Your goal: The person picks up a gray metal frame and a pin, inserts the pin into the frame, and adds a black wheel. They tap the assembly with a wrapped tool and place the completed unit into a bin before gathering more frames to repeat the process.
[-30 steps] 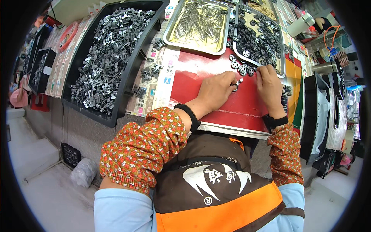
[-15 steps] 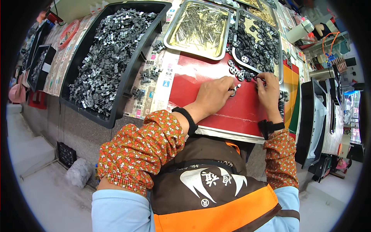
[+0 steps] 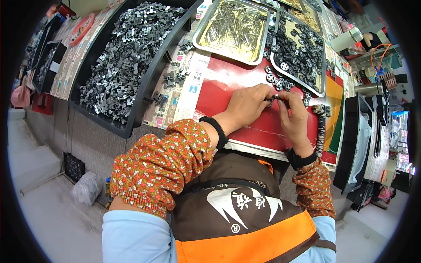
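Observation:
My left hand and my right hand meet over the red mat, fingertips pinched together on a small dark metal part. Both hands touch the same piece. Several round black wheel-like parts lie loose on the mat just beyond my fingers. Behind them stands a metal tray of the same black round parts, and to its left a metal tray of thin silver pins.
A large black bin heaped with grey metal clips fills the left of the bench. Small clips lie scattered between bin and mat. A stack of dark round parts runs along the mat's right edge. Black trays hang at right.
Both hands have drawn back from the loose round parts toward me and come together, now pinching one small piece between them.

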Available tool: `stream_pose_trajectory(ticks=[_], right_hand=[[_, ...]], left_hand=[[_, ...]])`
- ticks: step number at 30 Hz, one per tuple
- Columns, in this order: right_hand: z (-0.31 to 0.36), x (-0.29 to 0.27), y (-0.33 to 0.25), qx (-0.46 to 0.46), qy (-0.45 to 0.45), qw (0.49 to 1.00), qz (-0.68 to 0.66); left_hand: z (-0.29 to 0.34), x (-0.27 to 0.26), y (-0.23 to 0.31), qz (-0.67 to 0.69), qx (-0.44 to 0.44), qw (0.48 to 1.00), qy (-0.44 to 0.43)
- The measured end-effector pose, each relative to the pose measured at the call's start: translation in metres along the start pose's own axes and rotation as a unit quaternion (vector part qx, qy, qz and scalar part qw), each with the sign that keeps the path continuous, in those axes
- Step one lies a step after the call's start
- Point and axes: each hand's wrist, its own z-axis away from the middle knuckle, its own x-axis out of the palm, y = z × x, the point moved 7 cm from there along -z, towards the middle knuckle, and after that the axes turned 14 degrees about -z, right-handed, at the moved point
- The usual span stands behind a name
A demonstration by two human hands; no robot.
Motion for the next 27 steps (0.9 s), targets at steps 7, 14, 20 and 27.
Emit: stream_pose_trajectory(ticks=[7, 14, 20, 27], right_hand=[[-0.001, 0.002, 0.007, 0.035, -0.003, 0.999, -0.001], [0.0, 0.0, 0.005, 0.042, 0.001, 0.999, -0.02], [-0.002, 0.0, 0.003, 0.023, -0.008, 1.0, 0.0], [-0.005, 0.002, -0.011, -0.029, -0.038, 0.998, 0.051]], left_hand=[[0.001, 0.003, -0.003, 0.005, -0.009, 1.0, -0.009], [0.002, 0.002, -0.003, -0.002, 0.001, 1.0, 0.013], [0.0, 0.004, -0.005, -0.006, -0.006, 1.0, 0.0], [0.0, 0.002, -0.002, -0.005, 0.0, 1.0, 0.008]])
